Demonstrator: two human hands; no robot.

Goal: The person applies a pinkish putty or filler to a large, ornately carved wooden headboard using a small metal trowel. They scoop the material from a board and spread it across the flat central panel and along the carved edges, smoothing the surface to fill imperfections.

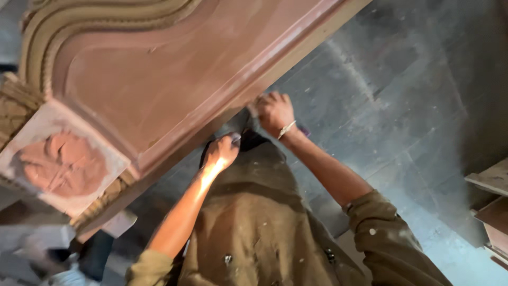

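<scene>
Against the lower edge of the large reddish-brown carved wooden panel [159, 79], both of the person's hands work close together. That panel fills the upper left of the view, tilted, with a raised curved moulding near its top and a square corner block [61, 159] bearing a carved rosette at its lower left. The right hand [273, 111] presses on the panel's edge with its fingers curled together against the wood; whether anything lies under them I cannot tell, though a small purple bit shows just beside the wrist. A thin pale bracelet [286, 128] circles that wrist. The left hand [222, 151] sits just below and to the left, near the underside of the same edge, its fingers bunched shut on a small dark object [235, 137] that is too hidden to identify. Both forearms are bare, the olive-brown shirt sleeves [381, 228] rolled up and flecked with pale spots. Beneath the hands lies a dusty grey stone floor [402, 106]. Stacked wooden pieces [492, 201] show at the right border.
</scene>
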